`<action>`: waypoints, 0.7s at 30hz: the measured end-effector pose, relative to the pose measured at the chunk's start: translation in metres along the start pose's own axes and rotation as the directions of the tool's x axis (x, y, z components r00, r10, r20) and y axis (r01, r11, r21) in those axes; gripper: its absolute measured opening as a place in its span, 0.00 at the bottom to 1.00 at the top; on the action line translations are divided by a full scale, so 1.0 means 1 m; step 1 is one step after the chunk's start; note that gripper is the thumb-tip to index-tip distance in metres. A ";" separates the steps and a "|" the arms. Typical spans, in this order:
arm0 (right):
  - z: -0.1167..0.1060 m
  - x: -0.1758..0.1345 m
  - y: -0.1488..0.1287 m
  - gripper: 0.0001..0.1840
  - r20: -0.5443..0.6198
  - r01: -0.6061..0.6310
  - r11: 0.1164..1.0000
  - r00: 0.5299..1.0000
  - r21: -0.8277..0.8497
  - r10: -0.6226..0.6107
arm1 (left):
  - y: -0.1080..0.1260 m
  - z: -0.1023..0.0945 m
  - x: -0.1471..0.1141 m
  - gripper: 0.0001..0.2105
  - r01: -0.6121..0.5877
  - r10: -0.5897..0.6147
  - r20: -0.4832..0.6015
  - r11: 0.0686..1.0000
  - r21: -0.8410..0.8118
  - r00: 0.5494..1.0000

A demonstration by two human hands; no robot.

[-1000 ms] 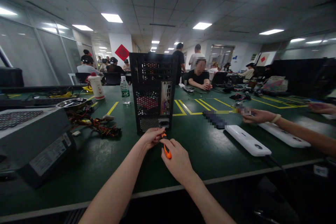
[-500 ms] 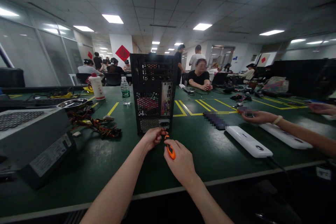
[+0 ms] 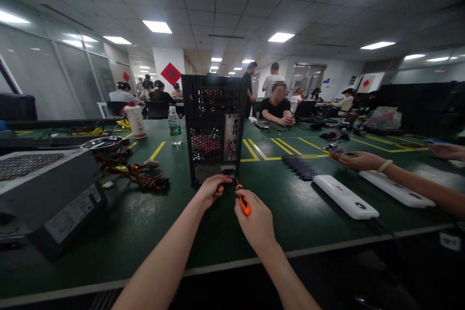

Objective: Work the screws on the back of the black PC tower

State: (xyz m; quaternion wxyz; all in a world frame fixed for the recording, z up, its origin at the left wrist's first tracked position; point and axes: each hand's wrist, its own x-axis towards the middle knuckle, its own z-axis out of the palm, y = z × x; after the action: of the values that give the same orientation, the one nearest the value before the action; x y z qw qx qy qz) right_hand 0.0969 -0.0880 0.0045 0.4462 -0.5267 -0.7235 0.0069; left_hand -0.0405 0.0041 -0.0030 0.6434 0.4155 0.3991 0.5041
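A black computer case [image 3: 214,128] stands upright on the green table, its rear panel facing me. At its lower edge sits a power supply [image 3: 209,172] with a perforated plate and a socket. My left hand [image 3: 212,190] is at that plate, fingers curled together and fingertips by the socket; whatever they may pinch is too small to make out. In my right hand [image 3: 256,218] is an orange and black screwdriver [image 3: 244,203], gripped by its handle. Its thin shaft points up at the case's lower right corner, near my left fingertips; whether the tip touches is unclear.
On the left lie a grey power supply unit [image 3: 51,193], bundled cables [image 3: 141,179] and a metal bowl [image 3: 102,142]. A water bottle [image 3: 175,127] and a white cup [image 3: 135,121] stand behind. White power banks [image 3: 345,197] and another person's hand [image 3: 358,161] are on the right.
My right hand has shifted slightly right with the screwdriver, its tip moving from beside the socket to the case's lower right corner. My left hand stays at the power supply.
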 end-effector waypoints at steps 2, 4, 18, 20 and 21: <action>0.000 0.000 -0.001 0.10 0.003 -0.001 1.000 1.000 0.010 0.001 | 0.000 0.000 0.000 0.08 -0.001 0.001 0.000 1.000 -0.001 1.000; -0.001 0.000 -0.001 0.10 0.005 -0.003 1.000 1.000 0.020 0.003 | 0.000 0.000 0.000 0.09 0.004 -0.004 -0.005 1.000 -0.001 1.000; -0.004 0.002 0.001 0.12 0.017 -0.057 0.987 0.998 0.149 0.055 | 0.000 -0.001 0.000 0.10 0.015 -0.015 -0.007 1.000 0.019 1.000; -0.006 0.004 0.005 0.13 0.009 -0.101 0.984 0.995 0.148 0.101 | 0.000 0.000 0.000 0.10 0.019 -0.019 -0.012 1.000 0.018 1.000; -0.007 0.005 0.006 0.12 -0.008 -0.112 0.985 0.993 0.132 0.114 | 0.000 0.000 0.000 0.10 0.019 -0.019 -0.013 1.000 0.017 1.000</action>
State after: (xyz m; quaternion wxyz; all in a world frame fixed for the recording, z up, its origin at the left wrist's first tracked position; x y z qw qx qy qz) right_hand 0.1064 -0.0844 0.0095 0.4844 -0.5364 -0.6869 0.0760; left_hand -0.0403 0.0036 -0.0027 0.6419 0.4141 0.4115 0.4971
